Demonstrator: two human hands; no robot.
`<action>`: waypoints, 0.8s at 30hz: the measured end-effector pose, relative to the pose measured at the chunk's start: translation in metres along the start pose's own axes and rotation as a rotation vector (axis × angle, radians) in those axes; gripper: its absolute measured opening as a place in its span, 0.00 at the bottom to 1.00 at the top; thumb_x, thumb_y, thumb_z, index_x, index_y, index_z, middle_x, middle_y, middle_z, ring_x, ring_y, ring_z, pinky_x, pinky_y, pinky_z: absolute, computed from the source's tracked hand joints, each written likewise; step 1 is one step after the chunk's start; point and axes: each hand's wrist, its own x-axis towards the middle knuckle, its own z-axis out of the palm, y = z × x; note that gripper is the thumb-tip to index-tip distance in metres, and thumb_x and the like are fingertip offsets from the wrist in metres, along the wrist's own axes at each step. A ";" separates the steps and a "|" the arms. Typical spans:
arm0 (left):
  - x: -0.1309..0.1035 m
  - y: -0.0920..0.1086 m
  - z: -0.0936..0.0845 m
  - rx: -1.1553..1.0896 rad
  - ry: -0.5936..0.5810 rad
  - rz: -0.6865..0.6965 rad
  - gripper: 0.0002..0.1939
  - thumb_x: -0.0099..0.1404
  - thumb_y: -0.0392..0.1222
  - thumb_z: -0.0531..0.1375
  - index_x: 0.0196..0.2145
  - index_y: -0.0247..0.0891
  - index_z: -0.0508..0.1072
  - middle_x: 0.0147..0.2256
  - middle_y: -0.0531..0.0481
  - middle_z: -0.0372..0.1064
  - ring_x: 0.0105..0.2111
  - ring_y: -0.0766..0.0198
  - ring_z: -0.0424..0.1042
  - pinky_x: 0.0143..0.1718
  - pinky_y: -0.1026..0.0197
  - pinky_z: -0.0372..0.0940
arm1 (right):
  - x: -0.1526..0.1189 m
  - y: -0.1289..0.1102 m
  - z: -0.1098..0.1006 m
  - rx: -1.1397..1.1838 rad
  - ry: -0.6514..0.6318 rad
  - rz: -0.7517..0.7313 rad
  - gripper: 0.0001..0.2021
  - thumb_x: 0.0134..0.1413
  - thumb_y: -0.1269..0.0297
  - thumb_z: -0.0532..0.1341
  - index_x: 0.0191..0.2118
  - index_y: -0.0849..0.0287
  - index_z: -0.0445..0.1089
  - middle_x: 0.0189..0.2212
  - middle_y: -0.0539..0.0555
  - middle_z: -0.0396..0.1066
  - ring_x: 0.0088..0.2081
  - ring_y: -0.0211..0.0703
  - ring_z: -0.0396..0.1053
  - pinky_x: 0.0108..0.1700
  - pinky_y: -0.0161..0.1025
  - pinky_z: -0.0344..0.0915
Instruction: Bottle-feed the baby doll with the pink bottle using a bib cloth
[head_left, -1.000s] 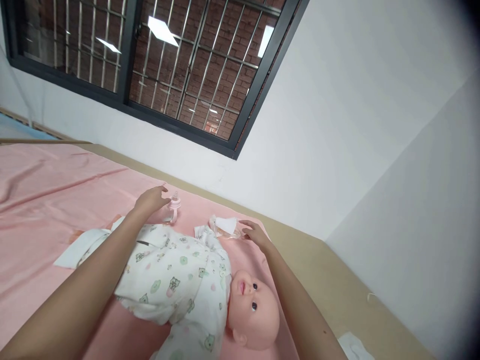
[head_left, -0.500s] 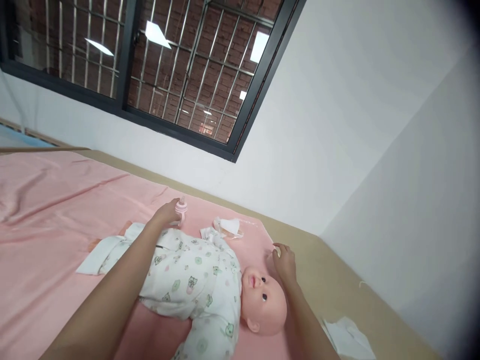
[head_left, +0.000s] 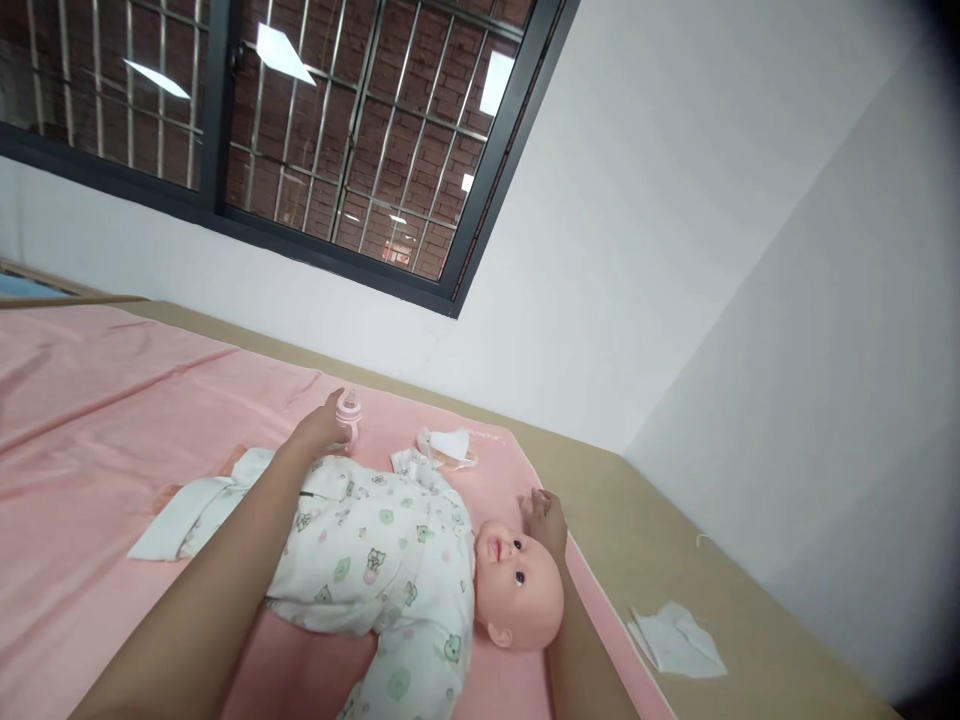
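A baby bottle [head_left: 349, 411] is stood upright at the far edge of the pink sheet [head_left: 97, 400], beyond the doll [head_left: 375, 550]. It would probably be found light and stiff, with smooth walls that could slip; it is best taken by its body or handle. Its left side is touched by the curled left hand [head_left: 321, 428], the forearm stretched over the doll; whether the grip is closed cannot be told. The right hand [head_left: 547, 522] is half curled beside the doll's head; anything pinched cannot be made out.
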 end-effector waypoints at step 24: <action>-0.004 0.012 -0.017 -0.079 0.245 0.112 0.29 0.52 0.45 0.62 0.52 0.41 0.63 0.46 0.46 0.72 0.44 0.53 0.72 0.42 0.59 0.63 | -0.015 -0.010 -0.006 -0.243 0.075 0.151 0.43 0.43 0.59 0.64 0.62 0.74 0.49 0.54 0.72 0.65 0.58 0.63 0.61 0.56 0.48 0.59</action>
